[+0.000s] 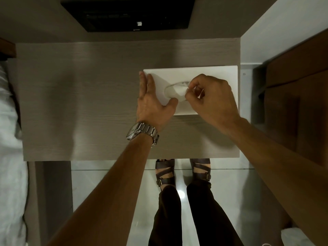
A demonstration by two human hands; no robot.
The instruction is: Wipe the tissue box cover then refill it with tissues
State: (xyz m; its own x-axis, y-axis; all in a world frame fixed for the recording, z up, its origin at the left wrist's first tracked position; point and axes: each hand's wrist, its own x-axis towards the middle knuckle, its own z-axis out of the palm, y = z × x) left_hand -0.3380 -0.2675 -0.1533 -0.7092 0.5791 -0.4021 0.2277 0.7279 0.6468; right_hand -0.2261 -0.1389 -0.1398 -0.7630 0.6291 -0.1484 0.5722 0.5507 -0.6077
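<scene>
A white rectangular tissue box cover (186, 72) sits on the right part of a pale wooden table (79, 103). Its top has an oval slot, and a white tissue (179, 91) sticks up out of it. My left hand (152, 102) lies flat, fingers straight, on the cover's left end, its thumb beside the slot. My right hand (211, 98) is over the middle of the cover, thumb and fingertips pinched on the tissue. The slot's right half is hidden under that hand.
A dark screen (127, 13) hangs on the wall behind the table. White bedding (8, 139) lies along the left edge. Brown wooden furniture (298, 96) stands to the right. My legs and sandals (182, 173) are on a glossy floor below the table's front edge.
</scene>
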